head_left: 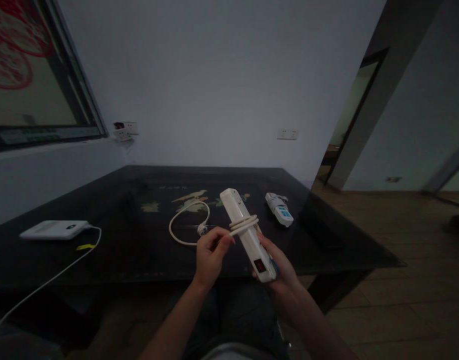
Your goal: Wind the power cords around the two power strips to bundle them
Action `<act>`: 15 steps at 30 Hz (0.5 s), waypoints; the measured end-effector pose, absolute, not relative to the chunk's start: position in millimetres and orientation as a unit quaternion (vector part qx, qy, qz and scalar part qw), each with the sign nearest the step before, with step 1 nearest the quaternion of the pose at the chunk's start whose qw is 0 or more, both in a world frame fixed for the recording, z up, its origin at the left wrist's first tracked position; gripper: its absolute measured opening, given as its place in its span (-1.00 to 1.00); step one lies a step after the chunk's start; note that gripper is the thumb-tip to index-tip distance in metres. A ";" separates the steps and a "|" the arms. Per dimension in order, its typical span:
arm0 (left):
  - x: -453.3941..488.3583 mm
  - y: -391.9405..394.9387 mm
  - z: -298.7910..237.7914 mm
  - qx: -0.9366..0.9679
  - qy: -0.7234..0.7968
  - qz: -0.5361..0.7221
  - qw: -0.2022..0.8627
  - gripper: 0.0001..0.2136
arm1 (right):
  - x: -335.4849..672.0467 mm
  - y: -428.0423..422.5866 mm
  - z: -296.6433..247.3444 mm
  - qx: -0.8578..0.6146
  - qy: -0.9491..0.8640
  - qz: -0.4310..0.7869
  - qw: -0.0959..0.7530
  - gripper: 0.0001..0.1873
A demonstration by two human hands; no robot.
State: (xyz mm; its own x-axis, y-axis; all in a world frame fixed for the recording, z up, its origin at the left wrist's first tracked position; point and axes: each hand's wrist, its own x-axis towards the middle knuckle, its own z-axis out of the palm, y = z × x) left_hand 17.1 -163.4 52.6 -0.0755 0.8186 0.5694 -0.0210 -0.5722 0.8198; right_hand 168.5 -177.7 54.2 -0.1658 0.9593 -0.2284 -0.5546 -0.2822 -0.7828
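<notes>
A white power strip (252, 247) is tilted in front of me, its lower end toward my body and a dark red switch near that end. My right hand (280, 265) is closed around its lower right side. Several turns of a cream power cord (244, 224) circle the strip's middle. Just left of those turns, my left hand (213, 252) pinches the cord between thumb and fingers. From there the cord loops over the table to its plug (202, 229), which lies beyond my left hand.
On the black table (120, 200), a second power strip (279, 210) with its grey cord wound round it lies to the right. At the left sits a white power bank (55, 230) with a white cable running off the front edge. Wall sockets (287, 134) are behind.
</notes>
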 end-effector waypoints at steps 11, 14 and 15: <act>14.3 -144.1 34.3 0.585 0.269 0.665 0.379 -0.46 | 166.3 -190.7 57.8 -0.325 -0.252 0.765 0.496 -0.69; 15.3 -143.0 34.3 0.581 0.266 0.649 0.414 -0.42 | 166.0 -191.4 57.3 -0.285 -0.278 0.786 0.473 -0.62; 15.2 -143.5 35.5 0.582 0.267 0.638 0.428 -0.41 | 166.0 -192.0 57.0 -0.269 -0.285 0.796 0.461 -0.59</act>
State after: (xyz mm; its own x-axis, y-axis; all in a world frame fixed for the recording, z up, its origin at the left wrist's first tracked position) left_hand 15.2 -143.5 35.5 0.0437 0.8569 0.5136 -0.2355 -0.4907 0.8389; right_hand 166.0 -192.0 57.0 -0.4309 0.8871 -0.1657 -0.5805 -0.4131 -0.7017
